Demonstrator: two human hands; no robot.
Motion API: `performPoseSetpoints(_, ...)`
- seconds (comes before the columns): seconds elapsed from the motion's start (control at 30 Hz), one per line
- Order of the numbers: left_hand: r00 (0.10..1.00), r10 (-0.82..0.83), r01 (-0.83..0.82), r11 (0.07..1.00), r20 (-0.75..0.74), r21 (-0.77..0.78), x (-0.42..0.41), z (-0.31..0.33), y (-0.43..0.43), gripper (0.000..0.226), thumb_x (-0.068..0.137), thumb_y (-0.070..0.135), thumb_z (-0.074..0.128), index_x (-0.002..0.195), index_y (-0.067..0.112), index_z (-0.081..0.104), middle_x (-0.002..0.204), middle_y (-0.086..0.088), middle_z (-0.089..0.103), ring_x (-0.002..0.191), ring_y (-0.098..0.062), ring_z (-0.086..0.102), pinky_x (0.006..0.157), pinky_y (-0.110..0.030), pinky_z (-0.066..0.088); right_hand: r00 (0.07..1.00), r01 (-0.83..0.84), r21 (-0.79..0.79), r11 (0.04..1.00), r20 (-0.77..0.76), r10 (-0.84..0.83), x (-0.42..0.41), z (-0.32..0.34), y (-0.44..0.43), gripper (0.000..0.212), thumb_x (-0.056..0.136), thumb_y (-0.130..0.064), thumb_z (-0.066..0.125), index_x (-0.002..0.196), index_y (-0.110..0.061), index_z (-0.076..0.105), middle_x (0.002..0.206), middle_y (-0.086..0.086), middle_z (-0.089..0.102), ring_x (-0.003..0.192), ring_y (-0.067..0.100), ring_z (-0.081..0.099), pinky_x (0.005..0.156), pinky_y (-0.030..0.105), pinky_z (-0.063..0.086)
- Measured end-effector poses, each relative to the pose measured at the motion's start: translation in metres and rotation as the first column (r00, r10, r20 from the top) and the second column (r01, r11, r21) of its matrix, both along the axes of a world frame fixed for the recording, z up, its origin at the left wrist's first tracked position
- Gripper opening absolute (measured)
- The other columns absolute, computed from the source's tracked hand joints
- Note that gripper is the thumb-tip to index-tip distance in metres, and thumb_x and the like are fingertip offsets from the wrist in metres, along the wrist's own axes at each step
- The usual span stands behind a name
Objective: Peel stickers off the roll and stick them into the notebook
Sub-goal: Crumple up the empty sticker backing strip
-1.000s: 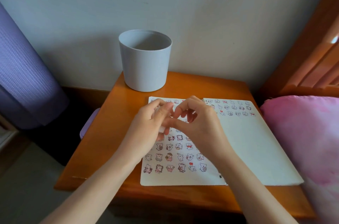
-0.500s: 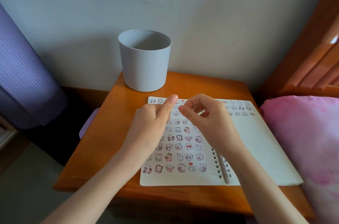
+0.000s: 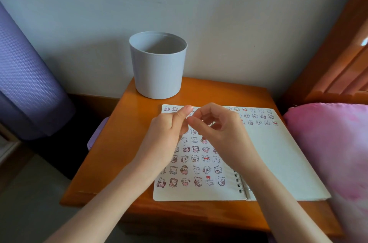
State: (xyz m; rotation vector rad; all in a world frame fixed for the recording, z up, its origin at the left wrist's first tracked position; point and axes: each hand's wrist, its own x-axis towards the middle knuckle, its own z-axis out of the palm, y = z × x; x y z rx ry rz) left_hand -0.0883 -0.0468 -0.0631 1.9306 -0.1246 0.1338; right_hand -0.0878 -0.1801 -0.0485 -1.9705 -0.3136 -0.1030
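Pinching together at notebook (image 3: 278, 163) 12 o'clock, left hand (image 3: 169, 133) and right hand (image 3: 221, 135) hid any sticker; we judged slow flat peeling best.

Grey pot (image 3: 158, 71), orange table (image 3: 119, 153), white notebook (image 3: 278, 163), pink pillow (image 3: 334, 143), purple mat (image 3: 25, 83).

Open spiral notebook (image 3: 278, 163), left page sticker-filled
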Motion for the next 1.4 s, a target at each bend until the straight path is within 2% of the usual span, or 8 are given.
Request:
performPoseSetpoints(0.1, 1.0, 0.009, -0.009, 1.0, 0.021, 0.024, 0.001, 0.001, 0.002, 0.051, 0.086, 0.057, 0.032, 0.07, 0.015, 0.057, 0.042, 0.01, 0.038, 0.043, -0.007, 0.035, 0.045, -0.016, 0.03, 0.999, -0.032, 0.029, 0.999, -0.019, 0.033, -0.002, 0.002, 0.001, 0.006, 0.085, -0.028, 0.068, 0.083, -0.022, 0.067, 0.077, -0.011, 0.066, 0.068, 0.008, 0.057, 0.065, 0.033, 0.05)
performPoseSetpoints(0.2, 1.0, 0.014, -0.013, 1.0, -0.021, 0.021, -0.002, 0.008, 0.006, 0.057, 0.075, 0.066, 0.025, 0.109, 0.026, 0.047, 0.071, 0.015, 0.053, 0.064, 0.0, 0.054, 0.055, -0.009, 0.038, 0.995, -0.1, 0.029, 0.995, -0.008, 0.1, -0.004, 0.005, 0.002, 0.017, 0.079, -0.031, 0.071, 0.096, -0.025, 0.068, 0.093, -0.01, 0.066, 0.078, 0.01, 0.06, 0.075, 0.031, 0.052)
performPoseSetpoints(0.3, 0.992, -0.089, 0.078, 0.989, -0.089, -0.127, -0.004, 0.008, 0.007, 0.045, 0.085, 0.067, 0.032, 0.118, 0.037, 0.032, 0.101, 0.013, 0.056, 0.094, -0.001, 0.058, 0.079, -0.022, 0.045, 0.99, -0.138, -0.023, 0.99, 0.025, 0.139, -0.004, 0.004, 0.005, 0.032, 0.074, -0.037, 0.073, 0.105, -0.031, 0.065, 0.098, -0.011, 0.062, 0.087, 0.01, 0.057, 0.079, 0.027, 0.049)
performPoseSetpoints(0.4, 0.977, -0.109, 0.04, 0.938, -0.184, -0.346, 0.009, 0.005, 0.003, 0.027, 0.082, 0.038, 0.051, 0.107, 0.044, 0.043, 0.122, -0.013, 0.055, 0.086, -0.013, 0.058, 0.075, -0.041, 0.049, 0.991, -0.086, -0.083, 0.993, 0.098, 0.094, -0.003, 0.001, 0.006, 0.033, 0.072, -0.037, 0.075, 0.102, -0.036, 0.064, 0.095, -0.018, 0.058, 0.092, 0.006, 0.048, 0.077, 0.013, 0.04)
performPoseSetpoints(0.57, 0.954, -0.222, 0.084, 0.84, -0.199, -0.536, 0.011, 0.002, 0.013, 0.04, 0.097, 0.011, 0.04, 0.116, 0.045, 0.048, 0.092, 0.008, 0.071, 0.084, -0.004, 0.068, 0.073, -0.023, 0.047, 0.967, 0.008, -0.175, 0.985, 0.254, 0.037, 0.0, -0.007, 0.006, 0.026, 0.077, -0.041, 0.069, 0.102, -0.034, 0.067, 0.101, -0.022, 0.058, 0.1, 0.007, 0.041, 0.082, 0.012, 0.036)
performPoseSetpoints(0.77, 0.935, -0.305, 0.168, 0.831, -0.182, -0.53, 0.002, 0.003, 0.017, 0.035, 0.092, 0.024, 0.051, 0.127, 0.027, 0.053, 0.129, -0.001, 0.059, 0.119, -0.012, 0.055, 0.113, -0.043, 0.03, 0.934, 0.037, -0.069, 0.997, 0.358, -0.01, 0.002, -0.019, 0.013, 0.005, 0.08, -0.027, 0.071, 0.086, -0.027, 0.071, 0.094, -0.025, 0.062, 0.089, 0.001, 0.044, 0.078, 0.011, 0.036)
performPoseSetpoints(1.07, 0.88, -0.404, 0.055, 0.611, -0.251, -0.79, 0.012, 0.008, 0.024, 0.053, 0.078, 0.021, 0.051, 0.129, 0.009, 0.054, 0.124, -0.01, 0.058, 0.114, -0.016, 0.059, 0.091, -0.026, 0.048, 0.972, 0.069, 0.073, 0.995, 0.222, -0.083, 0.002, -0.016, 0.014, 0.007, 0.08, -0.023, 0.071, 0.075, -0.028, 0.069, 0.078, -0.023, 0.065, 0.078, 0.003, 0.044, 0.07, 0.012, 0.035)
performPoseSetpoints(1.4, 0.989, -0.122, 0.083, 0.926, -0.083, -0.367, 0.0, 0.011, 0.027, 0.032, 0.077, 0.028, 0.067, 0.108, 0.031, 0.067, 0.101, 0.01, 0.073, 0.096, -0.006, 0.068, 0.077, -0.019, 0.055, 0.99, 0.099, 0.234, 0.967, 0.079, -0.12, -0.002, -0.004, 0.006, 0.007, 0.082, -0.014, 0.07, 0.083, -0.019, 0.074, 0.073, -0.004, 0.069, 0.06, 0.01, 0.057, 0.054, 0.019, 0.045)
